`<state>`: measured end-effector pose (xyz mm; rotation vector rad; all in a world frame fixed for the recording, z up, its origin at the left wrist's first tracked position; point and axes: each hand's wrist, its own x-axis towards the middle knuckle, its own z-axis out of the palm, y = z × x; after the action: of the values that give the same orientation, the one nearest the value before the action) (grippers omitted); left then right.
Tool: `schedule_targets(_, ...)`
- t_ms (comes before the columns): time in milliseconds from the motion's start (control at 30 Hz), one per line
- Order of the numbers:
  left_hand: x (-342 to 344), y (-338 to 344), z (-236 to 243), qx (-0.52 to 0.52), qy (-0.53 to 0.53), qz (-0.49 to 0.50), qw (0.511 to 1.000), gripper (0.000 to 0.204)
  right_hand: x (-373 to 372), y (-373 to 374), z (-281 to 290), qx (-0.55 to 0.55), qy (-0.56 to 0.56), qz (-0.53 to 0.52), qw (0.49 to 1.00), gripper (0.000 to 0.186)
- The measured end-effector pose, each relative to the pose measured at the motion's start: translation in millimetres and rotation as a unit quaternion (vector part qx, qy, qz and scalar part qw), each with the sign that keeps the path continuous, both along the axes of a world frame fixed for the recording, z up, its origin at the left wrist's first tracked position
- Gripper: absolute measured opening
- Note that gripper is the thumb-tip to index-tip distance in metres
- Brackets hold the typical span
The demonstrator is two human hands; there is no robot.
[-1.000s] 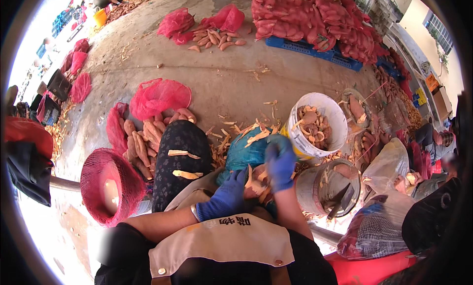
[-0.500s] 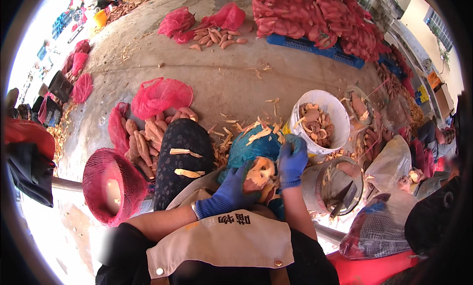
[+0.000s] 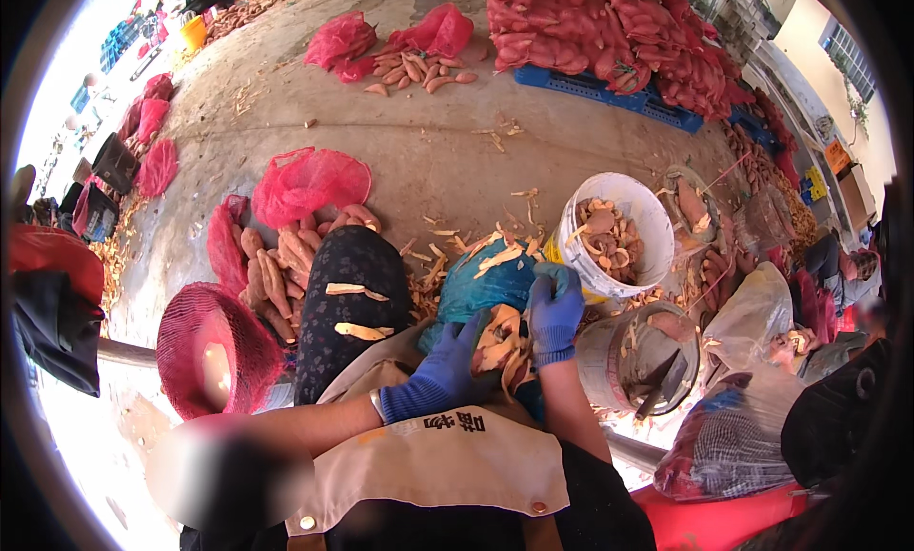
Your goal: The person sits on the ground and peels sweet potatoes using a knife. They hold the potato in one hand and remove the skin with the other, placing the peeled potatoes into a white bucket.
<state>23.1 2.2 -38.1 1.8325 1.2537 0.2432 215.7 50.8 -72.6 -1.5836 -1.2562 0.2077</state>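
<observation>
My left hand (image 3: 444, 368), in a blue knit glove, wraps round a large, partly peeled sweet potato (image 3: 499, 340) above my lap. Patches of brown skin and pale orange flesh show on it, and a loose strip hangs at its right side. Close against that side is my right hand (image 3: 556, 315), also gloved in blue, with its fingers curled in. Whatever they grip is hidden. A teal cloth (image 3: 490, 283) with peel strips covers my right knee; two pale strips rest on the dark patterned cloth (image 3: 350, 308) over my left.
Right of my hands stand a white bucket (image 3: 624, 185) of trimmings and a grey bucket (image 3: 600, 361) holding a broad blade. Unpeeled sweet potatoes (image 3: 274, 285) and a red mesh-covered basket (image 3: 181, 351) are at left. Beyond, full red sacks (image 3: 590, 37) fill a blue pallet (image 3: 609, 99).
The sweet potato has turned in my left hand, showing more brown patches and a hanging strip. My right hand has shifted slightly, staying beside it.
</observation>
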Motion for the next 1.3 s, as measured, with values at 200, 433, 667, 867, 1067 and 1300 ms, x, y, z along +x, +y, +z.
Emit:
schedule_targets(200, -6.2, -3.8, -2.4, 0.074, -0.048, -0.013, 0.996, 0.102, 49.2, 21.1, 9.8, 0.136, -0.215, -0.154, 0.955, 0.013)
schedule_targets(433, -0.6, -6.0, 6.6, 0.031, -0.032, 0.0, 0.999, 0.101, 5.9, -6.7, -12.1, -0.065, 0.093, 0.065, 0.991, 0.011)
schedule_targets(667, 2.1, -7.6, 2.2, 0.038, -0.01, 0.022, 0.999, 0.099, -8.8, -0.1, 19.4, 0.056, -0.083, -0.029, 0.995, 0.009)
schedule_targets(867, -1.8, -10.3, -9.3, 0.065, -0.031, 0.015, 0.997, 0.1, 36.0, 18.7, -14.6, 0.039, -0.101, -0.199, 0.974, 0.011)
schedule_targets(1067, -3.5, -13.4, 5.2, 0.068, -0.025, 0.014, 0.997, 0.103, 41.9, -0.6, 4.6, -0.061, 0.277, -0.006, 0.959, 0.008)
schedule_targets(1300, -0.2, -13.3, 7.6, 0.07, -0.015, -0.01, 0.997, 0.104, 7.7, -8.3, -8.7, 0.003, -0.102, 0.023, 0.995, 0.01)
